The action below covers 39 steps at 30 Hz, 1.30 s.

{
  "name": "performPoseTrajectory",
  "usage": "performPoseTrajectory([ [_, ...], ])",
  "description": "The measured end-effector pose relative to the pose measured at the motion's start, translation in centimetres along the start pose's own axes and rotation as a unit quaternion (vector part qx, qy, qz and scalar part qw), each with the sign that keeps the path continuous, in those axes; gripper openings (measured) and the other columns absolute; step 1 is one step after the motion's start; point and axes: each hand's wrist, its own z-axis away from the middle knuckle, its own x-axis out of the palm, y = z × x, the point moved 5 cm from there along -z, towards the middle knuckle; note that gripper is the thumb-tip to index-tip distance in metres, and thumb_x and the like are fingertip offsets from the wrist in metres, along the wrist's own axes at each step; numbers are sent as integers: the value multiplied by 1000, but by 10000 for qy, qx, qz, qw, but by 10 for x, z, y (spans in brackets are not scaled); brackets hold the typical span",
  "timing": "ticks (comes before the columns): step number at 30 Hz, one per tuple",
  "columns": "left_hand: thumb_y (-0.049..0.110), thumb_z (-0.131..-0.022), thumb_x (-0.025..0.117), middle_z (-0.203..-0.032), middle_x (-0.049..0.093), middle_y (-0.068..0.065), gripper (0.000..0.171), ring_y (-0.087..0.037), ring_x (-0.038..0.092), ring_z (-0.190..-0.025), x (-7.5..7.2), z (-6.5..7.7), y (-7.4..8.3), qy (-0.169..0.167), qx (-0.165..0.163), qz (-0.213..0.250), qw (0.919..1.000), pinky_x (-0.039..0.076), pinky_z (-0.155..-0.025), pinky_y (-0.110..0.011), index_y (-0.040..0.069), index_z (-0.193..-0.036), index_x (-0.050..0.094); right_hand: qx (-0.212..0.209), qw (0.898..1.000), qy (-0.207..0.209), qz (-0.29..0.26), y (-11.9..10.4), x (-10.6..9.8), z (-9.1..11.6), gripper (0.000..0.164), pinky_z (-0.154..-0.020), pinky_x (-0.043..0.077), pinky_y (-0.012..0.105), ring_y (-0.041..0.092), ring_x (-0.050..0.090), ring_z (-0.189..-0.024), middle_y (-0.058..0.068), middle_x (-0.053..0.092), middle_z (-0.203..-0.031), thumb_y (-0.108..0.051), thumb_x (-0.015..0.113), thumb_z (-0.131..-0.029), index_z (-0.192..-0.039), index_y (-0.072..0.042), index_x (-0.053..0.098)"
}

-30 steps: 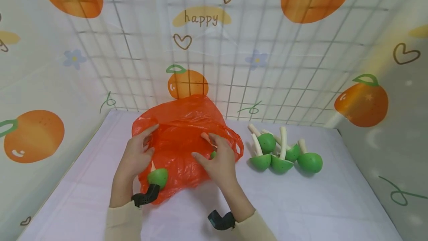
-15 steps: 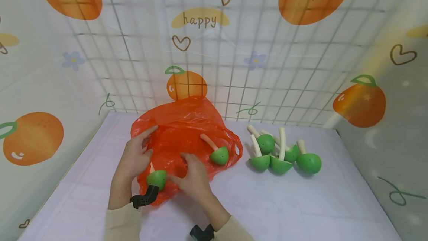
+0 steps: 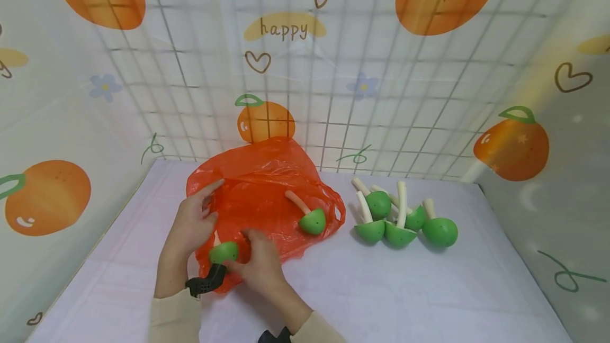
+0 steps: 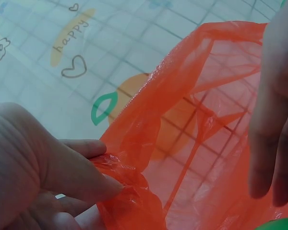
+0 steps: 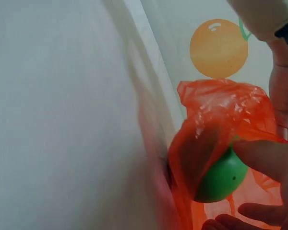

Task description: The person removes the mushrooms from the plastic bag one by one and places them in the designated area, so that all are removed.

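Note:
A red plastic bag (image 3: 257, 200) lies spread on the table. My left hand (image 3: 193, 224) pinches its left edge; in the left wrist view the thumb (image 4: 81, 167) presses the crumpled film against the fingers. At the bag's near left is a toy mushroom (image 3: 224, 252) with a green cap, partly behind red film in the right wrist view. My right hand (image 3: 259, 263) reaches over it from the right, thumb at the cap (image 5: 224, 178) and the other fingers spread apart from it. Another toy mushroom (image 3: 312, 221) lies on the bag's right part, its stem behind the film.
Several green toy mushrooms (image 3: 400, 236) with pale stems are grouped on the white table (image 3: 381, 295) to the right of the bag. A wire grid (image 3: 333, 94) behind a printed cloth stands at the back, and cloth walls close both sides.
My right hand has left the mushroom on the bag's right part and moved left and nearer to the one at the near left. The left hand stays at the bag's edge.

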Motion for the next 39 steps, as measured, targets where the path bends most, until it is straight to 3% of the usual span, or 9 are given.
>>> performPoseTrajectory([
  [10, -14, -94, 50, -157, 49, -20, 67, -44, 49, -142, -1, 0, 0, -7, -49, 11, 10000, 41, -115, -60, 7, -158, 47, -3, 9999, -12, 110, -4, 12, -3, 67, -102, 56, 46, 30, 65, -113, 13, 69, -127, -17, 92, -80, -138, 0, 62],
  [21, -14, -94, 50, -158, 48, -20, 68, -44, 47, -143, -1, 0, 0, -16, -139, 28, 9999, 40, -115, -59, 8, -158, 47, 24, 9998, -99, -146, -5, 14, -4, 64, -99, 58, 41, 28, 65, -109, 10, 70, -122, -15, 90, -82, -138, 1, 62],
  [30, -14, -94, 50, -157, 49, -21, 67, -45, 48, -143, -1, 0, -1, 2, -127, -43, 9999, 41, -115, -59, 8, -158, 48, -15, 9996, -136, -265, -5, 11, -4, 45, -85, 58, 27, 23, 64, -96, 2, 71, -108, -15, 89, -84, -123, -4, 70],
  [39, -15, -94, 51, -156, 49, -22, 68, -45, 49, -142, 0, -1, -2, 7, -134, -41, 9999, 41, -114, -59, 8, -158, 47, -55, 9997, -88, -243, -3, 12, -3, 46, -86, 57, 27, 24, 64, -97, 3, 71, -109, -16, 90, -83, -123, -4, 69],
])
